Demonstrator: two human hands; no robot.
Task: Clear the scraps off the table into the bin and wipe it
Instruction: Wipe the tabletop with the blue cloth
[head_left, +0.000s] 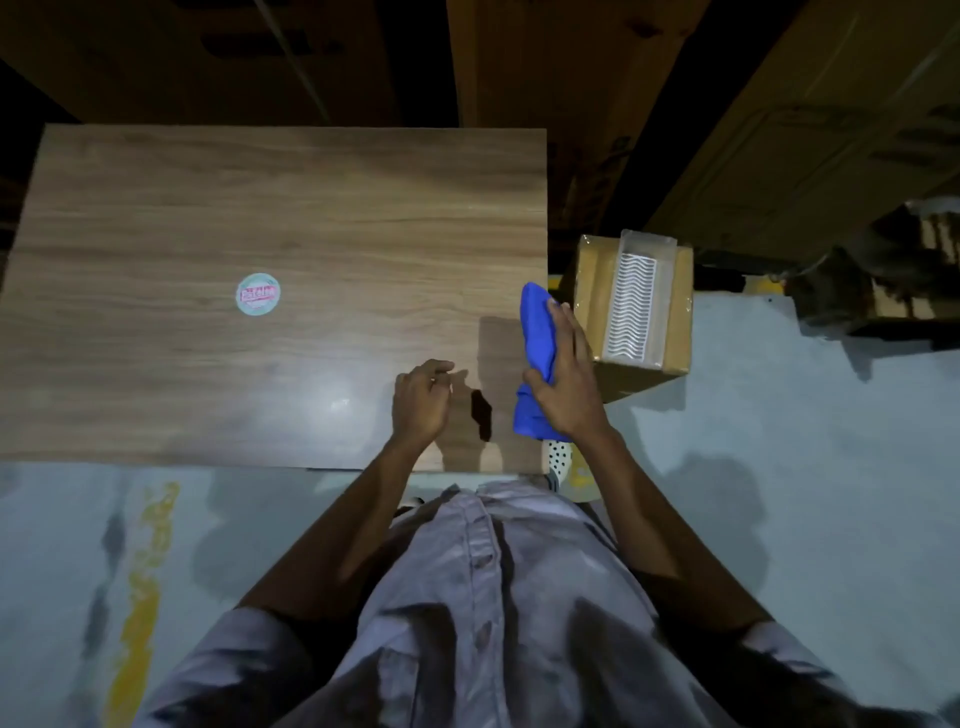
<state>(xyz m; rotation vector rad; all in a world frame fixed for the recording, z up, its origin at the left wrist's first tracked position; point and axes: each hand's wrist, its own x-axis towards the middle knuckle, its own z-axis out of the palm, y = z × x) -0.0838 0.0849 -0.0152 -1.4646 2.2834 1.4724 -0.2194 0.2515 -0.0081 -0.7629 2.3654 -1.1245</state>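
Note:
A brown wooden table (260, 218) fills the upper left of the head view. On it lies a round scrap (258, 294), pale green with red print, left of the middle. My right hand (563, 382) holds a folded blue cloth (537, 343) at the table's right edge, thumb curled round it and fingers laid along it. My left hand (421, 400) hovers over the table's near right part with fingers curled; whether it holds anything I cannot tell. A cardboard box (595, 291) serving as the bin stands on the floor right of the table, with a clear plastic tray (636, 306) inside.
Large cardboard boxes (810, 130) stand behind the table and bin. The grey floor (805, 467) has a yellow paint streak (140, 597) at the lower left. A dotted shoe (558, 457) shows under the cloth by the table's near right corner.

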